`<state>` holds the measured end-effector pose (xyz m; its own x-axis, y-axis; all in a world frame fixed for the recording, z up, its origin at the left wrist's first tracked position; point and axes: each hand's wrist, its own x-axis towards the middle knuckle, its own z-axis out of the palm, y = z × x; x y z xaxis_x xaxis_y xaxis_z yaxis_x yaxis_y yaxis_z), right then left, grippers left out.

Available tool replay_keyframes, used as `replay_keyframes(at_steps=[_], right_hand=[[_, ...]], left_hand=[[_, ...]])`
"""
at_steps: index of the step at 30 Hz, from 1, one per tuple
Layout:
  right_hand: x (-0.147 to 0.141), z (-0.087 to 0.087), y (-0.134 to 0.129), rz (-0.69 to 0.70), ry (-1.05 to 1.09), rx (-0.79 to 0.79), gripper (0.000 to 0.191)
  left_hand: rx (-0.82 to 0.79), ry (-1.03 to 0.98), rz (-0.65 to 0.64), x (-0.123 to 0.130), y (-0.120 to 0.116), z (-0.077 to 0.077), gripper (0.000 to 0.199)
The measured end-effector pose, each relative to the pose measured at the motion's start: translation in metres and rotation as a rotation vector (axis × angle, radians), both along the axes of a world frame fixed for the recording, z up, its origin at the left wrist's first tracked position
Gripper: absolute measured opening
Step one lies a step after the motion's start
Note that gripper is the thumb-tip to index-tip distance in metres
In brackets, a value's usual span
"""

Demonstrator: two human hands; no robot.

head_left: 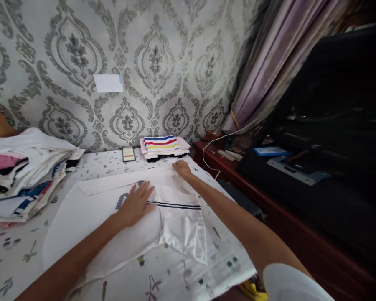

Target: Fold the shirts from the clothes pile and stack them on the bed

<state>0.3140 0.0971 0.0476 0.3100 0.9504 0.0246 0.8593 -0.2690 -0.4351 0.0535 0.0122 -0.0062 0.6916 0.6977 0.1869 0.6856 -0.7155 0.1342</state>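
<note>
A white garment (113, 234) with thin dark stripes lies spread over a patterned cloth. My left hand (136, 202) rests flat on it, fingers stretched out, beside a small striped patch (121, 201). Farther back and to the right, my right hand (181, 168) is closed at the garment's far edge, pinching the white fabric. Two dark lines cross the part of the garment that lies between my arms, and its near right corner is wrinkled.
A tall pile of clothes (25, 175) stands at the left. Against the wall are a small folded stack with a striped top (163, 144) and a small framed card (128, 154). On the right, a dark red cabinet (269, 225) carries a white cable (203, 154).
</note>
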Motion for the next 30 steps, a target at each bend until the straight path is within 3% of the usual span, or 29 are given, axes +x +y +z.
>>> replay_keyframes(at_steps=[5, 15, 22, 27, 30], right_hand=[[0.000, -0.007, 0.036, -0.090, -0.017, -0.075, 0.021], [0.006, -0.014, 0.053, -0.107, 0.015, -0.017, 0.023], [0.006, -0.027, 0.051, -0.121, -0.010, -0.006, 0.018], [-0.006, -0.022, 0.035, -0.094, -0.027, 0.115, 0.039], [-0.024, -0.030, 0.018, 0.130, -0.041, 0.250, 0.045]], left_hand=[[0.079, -0.037, -0.039, 0.014, 0.002, -0.014, 0.065], [0.164, -0.049, -0.068, 0.013, -0.004, -0.013, 0.057], [0.152, -0.039, -0.089, 0.013, -0.005, -0.012, 0.054], [0.034, -0.083, -0.080, 0.010, -0.007, -0.006, 0.058], [-0.068, -0.138, -0.014, 0.005, 0.001, 0.006, 0.061]])
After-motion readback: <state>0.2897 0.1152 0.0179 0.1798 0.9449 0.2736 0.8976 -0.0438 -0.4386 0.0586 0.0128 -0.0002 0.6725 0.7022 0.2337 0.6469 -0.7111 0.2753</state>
